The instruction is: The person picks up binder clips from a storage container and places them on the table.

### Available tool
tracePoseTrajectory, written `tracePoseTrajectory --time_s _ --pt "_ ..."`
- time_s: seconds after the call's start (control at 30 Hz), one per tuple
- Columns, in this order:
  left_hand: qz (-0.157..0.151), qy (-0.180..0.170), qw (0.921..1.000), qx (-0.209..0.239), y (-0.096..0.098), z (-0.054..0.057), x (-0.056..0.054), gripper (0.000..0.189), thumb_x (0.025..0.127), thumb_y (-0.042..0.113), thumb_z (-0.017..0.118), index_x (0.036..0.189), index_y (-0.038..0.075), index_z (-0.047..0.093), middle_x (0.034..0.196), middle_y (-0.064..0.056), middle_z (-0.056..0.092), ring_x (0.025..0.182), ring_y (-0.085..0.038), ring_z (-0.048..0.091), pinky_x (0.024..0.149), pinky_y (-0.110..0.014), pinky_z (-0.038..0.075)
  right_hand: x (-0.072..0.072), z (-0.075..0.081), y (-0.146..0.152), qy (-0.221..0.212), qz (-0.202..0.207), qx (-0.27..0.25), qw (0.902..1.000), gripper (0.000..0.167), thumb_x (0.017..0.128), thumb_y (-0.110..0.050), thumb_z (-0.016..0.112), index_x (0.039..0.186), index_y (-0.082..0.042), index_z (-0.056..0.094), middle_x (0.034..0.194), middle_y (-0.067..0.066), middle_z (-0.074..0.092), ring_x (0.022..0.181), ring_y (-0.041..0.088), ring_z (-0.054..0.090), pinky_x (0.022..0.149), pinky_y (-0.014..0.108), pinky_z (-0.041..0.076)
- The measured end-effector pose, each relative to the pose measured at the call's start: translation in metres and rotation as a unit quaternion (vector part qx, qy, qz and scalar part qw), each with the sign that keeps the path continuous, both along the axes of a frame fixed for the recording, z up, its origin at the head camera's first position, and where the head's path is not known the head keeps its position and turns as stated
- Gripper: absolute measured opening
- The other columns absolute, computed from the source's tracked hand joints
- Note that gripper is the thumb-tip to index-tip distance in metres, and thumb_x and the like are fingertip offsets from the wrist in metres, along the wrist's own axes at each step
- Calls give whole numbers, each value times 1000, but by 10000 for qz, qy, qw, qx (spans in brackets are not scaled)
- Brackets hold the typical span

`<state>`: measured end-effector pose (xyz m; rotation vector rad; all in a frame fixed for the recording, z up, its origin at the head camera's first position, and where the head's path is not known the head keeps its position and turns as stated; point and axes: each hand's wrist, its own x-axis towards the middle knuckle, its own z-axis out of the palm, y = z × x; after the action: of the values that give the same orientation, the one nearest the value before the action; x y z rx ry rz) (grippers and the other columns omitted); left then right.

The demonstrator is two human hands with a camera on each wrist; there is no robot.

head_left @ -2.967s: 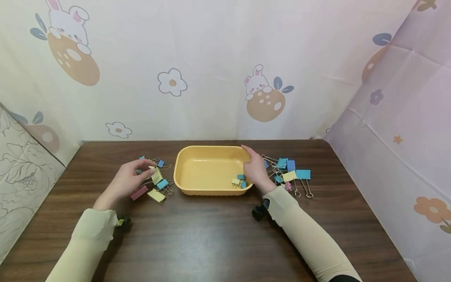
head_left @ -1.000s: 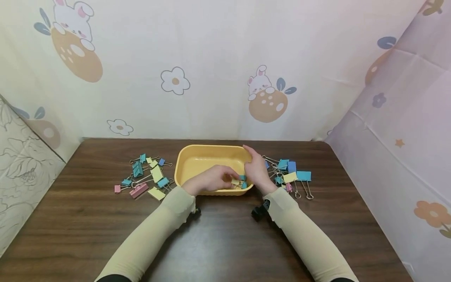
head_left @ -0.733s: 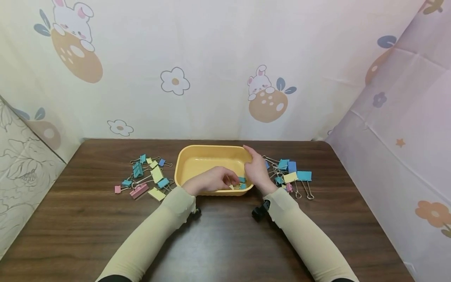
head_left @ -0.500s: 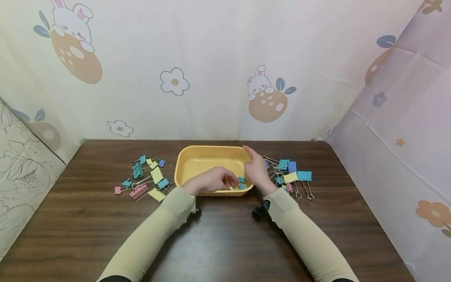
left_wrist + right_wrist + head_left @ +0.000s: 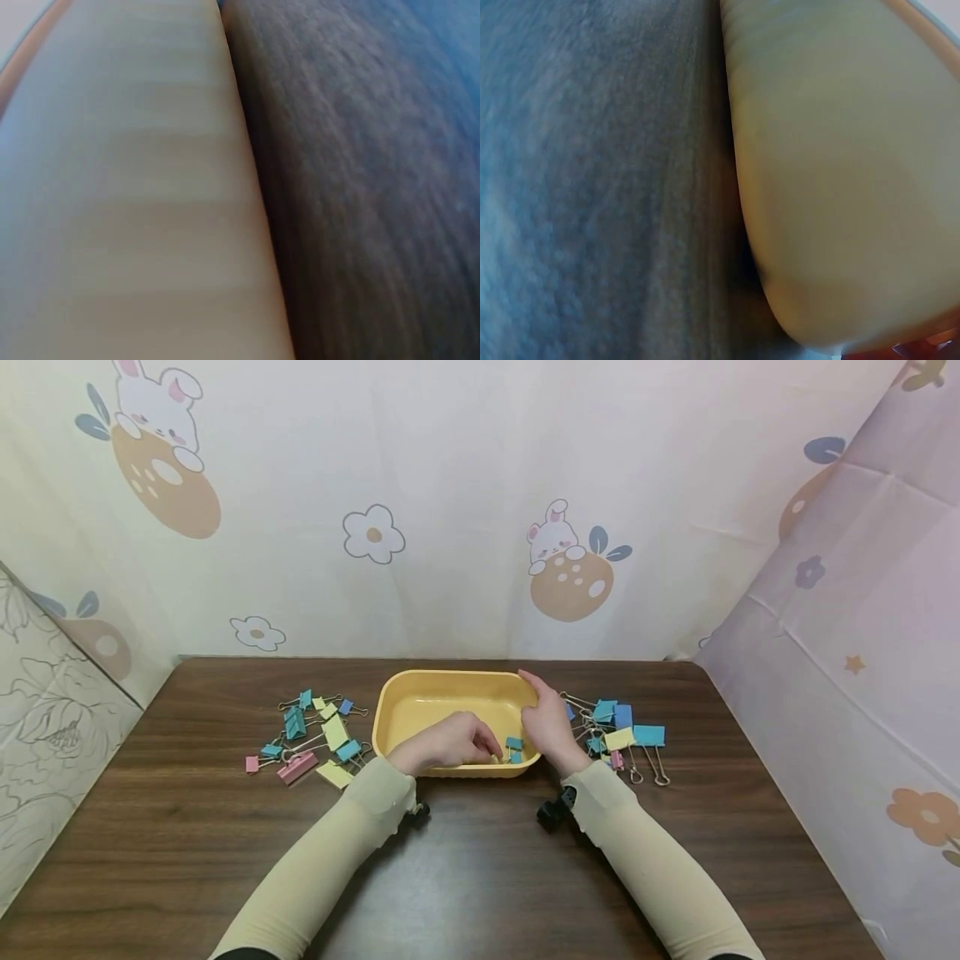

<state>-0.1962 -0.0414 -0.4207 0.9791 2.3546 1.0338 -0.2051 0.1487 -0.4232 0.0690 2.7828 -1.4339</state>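
A yellow plastic tray [image 5: 405, 718] stands at the back middle of the table. My left hand [image 5: 453, 739] reaches over its front rim, with curled fingers pinching a small yellow binder clip [image 5: 495, 760], mostly hidden by the fingertips. Just right of those fingertips, a blue binder clip [image 5: 513, 743] lies in the tray's front right corner with a second blue one [image 5: 516, 758] in front of it. My right hand [image 5: 546, 722] grips the tray's right rim, one finger stretched along it. Neither hand shows clearly in the wrist views, where a blurred pale surface [image 5: 165, 187] takes up much of the picture.
Left of the tray lies a loose spread of blue, yellow and pink binder clips [image 5: 333, 732]. Another heap, with a large blue clip [image 5: 648, 735] at its outer edge, lies right of my right hand. Dark wooden table [image 5: 480, 860] stretches in front; a patterned curtain [image 5: 450, 593] hangs behind.
My left hand has come from the left-hand clips into the tray and taken hold of the small yellow binder clip, shifting it slightly left. My right hand stays on the rim.
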Motion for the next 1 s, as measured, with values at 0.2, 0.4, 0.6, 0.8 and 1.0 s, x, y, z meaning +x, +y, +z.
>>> tracePoseTrajectory --time_s 0.2,0.4,0.6,0.8,1.0 --pt "598 3 9980 183 0 0 1 6 90 12 74 95 11 78 86 8 72 78 -7 65 75 -27 52 1 0 0 -78 -12 -44 10000 71 87 9 45 152 -20 43 149 12 46 96 30 63 52 30 47" --pt "1205 -4 9880 967 -6 2 1 16 91 14 74 104 4 75 87 5 73 79 -10 67 73 -29 53 2 -1 0 -43 28 -33 10000 72 86 11 45 152 -19 42 147 14 48 79 27 63 51 30 47" --pt "1530 127 9788 1352 -19 12 1 23 89 18 76 106 3 74 86 4 72 78 -14 68 70 -32 54 2 0 0 -49 26 -7 10000 73 86 11 45 152 -19 42 147 14 48 72 26 61 52 31 48" --pt "1621 448 9766 1343 -41 26 6 24 90 22 76 107 5 75 86 5 72 79 -13 68 71 -33 53 0 1 2 -88 52 -30 9999 73 87 11 43 153 -20 40 151 12 45 100 29 61 59 32 50" --pt "1908 683 9703 1319 -74 40 19 22 88 25 78 104 10 76 84 5 73 75 -15 69 66 -36 52 1 2 1 -29 76 -71 9999 73 86 12 42 153 -19 41 150 13 46 86 29 63 57 32 48"
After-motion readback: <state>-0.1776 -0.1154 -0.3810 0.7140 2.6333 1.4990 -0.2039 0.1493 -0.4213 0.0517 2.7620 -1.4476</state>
